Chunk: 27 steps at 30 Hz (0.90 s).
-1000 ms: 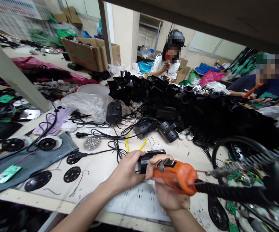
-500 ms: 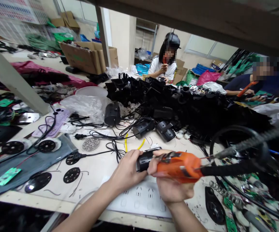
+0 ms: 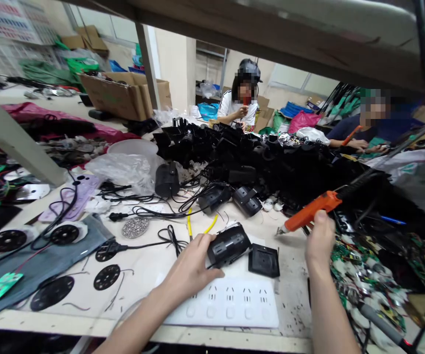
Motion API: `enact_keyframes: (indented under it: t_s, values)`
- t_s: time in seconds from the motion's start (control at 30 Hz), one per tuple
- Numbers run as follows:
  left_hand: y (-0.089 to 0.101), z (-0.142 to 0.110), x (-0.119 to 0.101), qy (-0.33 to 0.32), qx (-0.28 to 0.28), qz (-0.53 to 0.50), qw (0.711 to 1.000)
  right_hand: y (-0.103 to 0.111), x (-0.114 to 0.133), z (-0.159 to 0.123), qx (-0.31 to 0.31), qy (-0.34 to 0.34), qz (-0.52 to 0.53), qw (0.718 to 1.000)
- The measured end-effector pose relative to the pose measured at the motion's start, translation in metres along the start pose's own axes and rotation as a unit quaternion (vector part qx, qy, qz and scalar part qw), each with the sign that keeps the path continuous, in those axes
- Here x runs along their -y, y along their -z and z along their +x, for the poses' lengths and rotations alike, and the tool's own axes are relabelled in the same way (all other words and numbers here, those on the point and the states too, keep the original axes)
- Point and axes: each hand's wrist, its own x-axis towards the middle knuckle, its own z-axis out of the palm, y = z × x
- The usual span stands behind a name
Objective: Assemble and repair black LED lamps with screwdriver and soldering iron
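Note:
My left hand (image 3: 195,260) is closed around the end of a black cylindrical plastic housing (image 3: 229,245), which lies tilted on the table just above a white power strip (image 3: 230,305). To the right of the housing lies a flat, square black plastic part (image 3: 264,260), apart from it. Out to the right, my right hand (image 3: 321,238) grips an orange power screwdriver (image 3: 310,211). Its tip points down and left, close to the tabletop, and a dark cord runs up from its rear. Yellow-handled pliers (image 3: 189,223) lie behind my left hand, partly hidden.
Several similar black housings (image 3: 247,200) with cords stand before a large heap of black parts (image 3: 271,162). Circuit boards and wires (image 3: 374,290) pile up at the right. A metal post (image 3: 16,135) and overhead beam (image 3: 271,44) frame the table. Two people work across it.
My right hand has swung the screwdriver away from the housing to the right. The square black part now shows beside the housing, which my left hand still holds.

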Motion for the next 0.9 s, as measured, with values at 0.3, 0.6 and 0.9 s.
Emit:
enact_keyframes:
  t_s: [0.3,0.6,0.9]
  values:
    - [-0.021,0.002,0.01,-0.003,-0.066,-0.035,0.997,-0.032,0.049,-0.122,0.349,0.104,-0.087,0.927]
    - [-0.033,0.001,0.018,-0.024,-0.092,-0.023,0.995,-0.052,0.066,-0.125,0.389,0.135,-0.233,0.881]
    - [-0.034,0.004,0.013,0.012,-0.096,-0.015,0.995,-0.049,0.069,-0.119,0.405,0.14,-0.245,0.87]
